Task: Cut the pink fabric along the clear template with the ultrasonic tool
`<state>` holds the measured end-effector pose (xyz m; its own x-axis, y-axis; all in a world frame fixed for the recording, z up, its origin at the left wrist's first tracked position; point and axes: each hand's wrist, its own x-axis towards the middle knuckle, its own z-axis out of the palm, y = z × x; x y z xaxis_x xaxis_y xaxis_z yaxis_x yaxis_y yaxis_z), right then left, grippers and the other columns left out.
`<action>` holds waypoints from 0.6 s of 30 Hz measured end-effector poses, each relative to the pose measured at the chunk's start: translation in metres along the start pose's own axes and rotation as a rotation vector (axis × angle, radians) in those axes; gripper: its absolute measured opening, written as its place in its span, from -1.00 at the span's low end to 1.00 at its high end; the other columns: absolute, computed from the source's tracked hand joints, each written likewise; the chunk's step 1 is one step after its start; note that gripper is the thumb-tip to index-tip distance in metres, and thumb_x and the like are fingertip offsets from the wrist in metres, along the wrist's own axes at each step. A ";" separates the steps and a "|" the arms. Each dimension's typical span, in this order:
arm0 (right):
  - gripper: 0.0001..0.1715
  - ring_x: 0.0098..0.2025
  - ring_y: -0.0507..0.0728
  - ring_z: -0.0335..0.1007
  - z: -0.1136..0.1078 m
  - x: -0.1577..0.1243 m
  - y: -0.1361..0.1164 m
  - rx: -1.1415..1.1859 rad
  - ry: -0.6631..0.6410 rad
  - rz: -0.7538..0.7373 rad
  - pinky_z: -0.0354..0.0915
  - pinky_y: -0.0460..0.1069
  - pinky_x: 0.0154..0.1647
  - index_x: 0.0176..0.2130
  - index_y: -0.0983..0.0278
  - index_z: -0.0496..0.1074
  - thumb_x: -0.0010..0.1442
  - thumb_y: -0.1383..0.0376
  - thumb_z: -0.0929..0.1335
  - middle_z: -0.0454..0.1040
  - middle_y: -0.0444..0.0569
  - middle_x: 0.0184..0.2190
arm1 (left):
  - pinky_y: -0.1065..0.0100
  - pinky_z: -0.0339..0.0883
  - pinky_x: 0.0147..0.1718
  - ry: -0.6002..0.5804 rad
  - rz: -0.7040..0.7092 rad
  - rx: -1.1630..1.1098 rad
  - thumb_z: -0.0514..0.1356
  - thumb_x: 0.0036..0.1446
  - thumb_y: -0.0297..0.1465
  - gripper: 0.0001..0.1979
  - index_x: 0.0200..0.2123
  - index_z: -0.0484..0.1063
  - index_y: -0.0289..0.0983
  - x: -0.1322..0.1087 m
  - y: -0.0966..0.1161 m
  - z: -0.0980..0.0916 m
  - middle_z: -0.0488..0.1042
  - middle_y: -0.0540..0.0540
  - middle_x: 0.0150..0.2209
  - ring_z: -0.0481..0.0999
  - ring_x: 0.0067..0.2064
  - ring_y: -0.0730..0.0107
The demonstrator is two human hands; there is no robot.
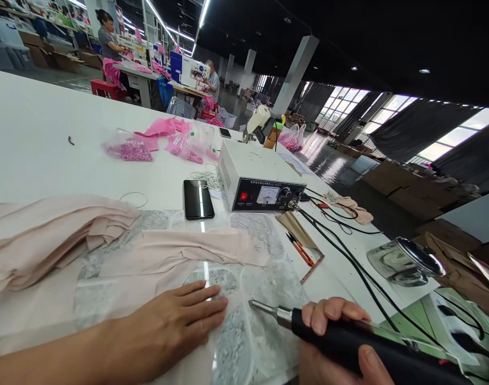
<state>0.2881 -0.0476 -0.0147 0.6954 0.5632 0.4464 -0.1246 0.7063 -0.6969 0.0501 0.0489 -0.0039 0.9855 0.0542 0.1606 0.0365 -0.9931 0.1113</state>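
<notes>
My left hand (180,315) lies flat on a strip of thin pale pink fabric (200,248), its fingers stretched out side by side. Under the cloth is a glossy, clear-looking mat with a grey stone pattern (264,331). In my right hand (340,342) is a black-handled ultrasonic handpiece (344,342) with a pointed metal tip. That tip points left, a short way right of my left fingertips; whether it touches the mat I cannot tell. A folded stack of the same pale fabric (55,235) sits at the left.
A white control box (264,174) with a dial and cables (340,246) stands behind the mat. Near it lie a black phone (198,199), orange thread snips (300,248) and bagged pink pieces (136,149). A lidded glass jar (400,262) stands right. People sew farther back.
</notes>
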 end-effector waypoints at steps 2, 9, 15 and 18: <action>-0.74 -0.59 -0.01 0.21 0.000 0.000 0.001 -0.003 0.016 -0.008 0.20 -0.05 -0.59 -0.30 0.27 0.37 0.02 0.17 0.26 0.29 -0.17 -0.46 | 0.19 0.12 0.28 0.008 0.008 -0.007 0.01 0.31 -0.55 -0.54 0.26 0.21 -0.41 -0.001 0.000 -0.002 0.25 -0.21 0.27 0.24 0.29 0.14; -0.73 -0.58 0.01 0.21 0.001 -0.001 0.001 -0.009 0.042 -0.022 0.19 -0.04 -0.59 -0.28 0.26 0.36 0.03 0.18 0.24 0.29 -0.15 -0.46 | 0.21 0.23 0.22 0.010 0.040 0.045 0.04 0.24 -0.55 -0.53 0.22 0.27 -0.43 -0.002 -0.002 -0.009 0.31 -0.22 0.23 0.29 0.26 0.10; -0.74 -0.59 0.00 0.20 0.001 0.000 0.001 -0.036 0.017 -0.030 0.18 -0.04 -0.60 -0.27 0.26 0.36 0.04 0.18 0.25 0.29 -0.16 -0.46 | 0.24 0.24 0.21 0.060 0.045 0.037 0.04 0.22 -0.56 -0.54 0.19 0.31 -0.44 -0.001 -0.003 -0.011 0.34 -0.21 0.22 0.30 0.26 0.11; -0.75 -0.58 0.00 0.21 0.002 0.000 0.001 -0.034 0.011 -0.025 0.20 -0.04 -0.58 -0.27 0.25 0.36 0.06 0.18 0.25 0.30 -0.16 -0.46 | 0.19 0.26 0.19 0.013 0.052 0.065 0.03 0.22 -0.56 -0.53 0.21 0.28 -0.45 -0.001 -0.003 -0.010 0.31 -0.22 0.24 0.29 0.26 0.07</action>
<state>0.2863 -0.0460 -0.0141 0.7060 0.5407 0.4573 -0.0832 0.7046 -0.7047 0.0471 0.0527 0.0055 0.9841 0.0037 0.1774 -0.0031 -0.9993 0.0383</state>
